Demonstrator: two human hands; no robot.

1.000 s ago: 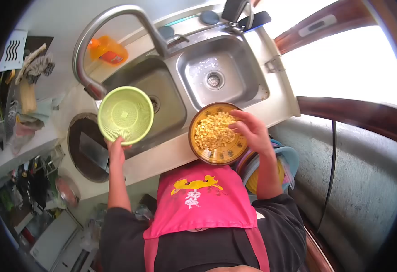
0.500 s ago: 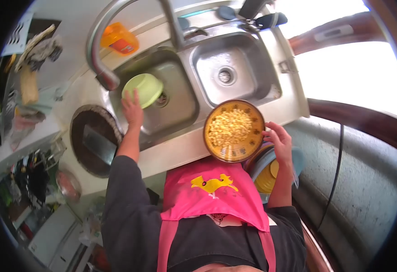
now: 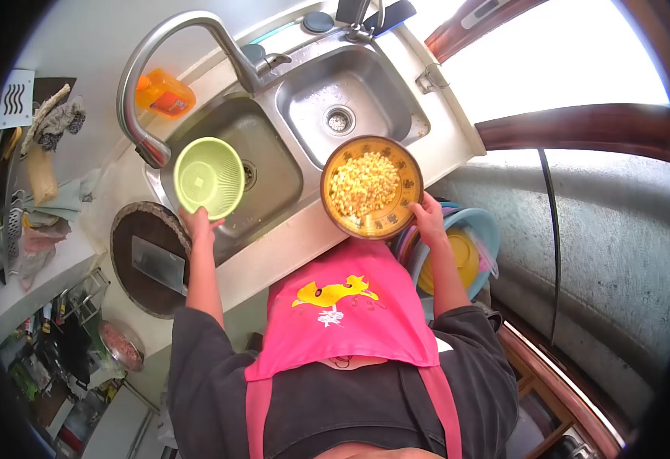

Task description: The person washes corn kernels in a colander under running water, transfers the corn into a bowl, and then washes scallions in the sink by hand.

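My left hand (image 3: 202,224) grips the near rim of a light green colander (image 3: 216,164), whose open side faces up over the left sink basin (image 3: 274,191). Small slots show in its wall, and nothing lies inside. In my right hand (image 3: 429,218) is the right edge of a brown-and-yellow patterned bowl (image 3: 402,172). Pale yellow corn kernels (image 3: 364,182) are heaped in that bowl, which sits at the sink's front edge; whether it rests on the counter I cannot tell. The curved faucet (image 3: 151,153) ends just left of the colander.
A round cutting board (image 3: 132,287) with a cleaver (image 3: 159,262) lies on the counter at left. An orange soap bottle (image 3: 167,93) stands behind the left basin. The right basin (image 3: 377,99) has a drain strainer. Stacked basins (image 3: 482,226) are below the counter at right.
The colander has turned from tipped over to open side up, and my left hand now holds its rim. My right hand has closed onto the bowl's edge. The whole view has shifted.
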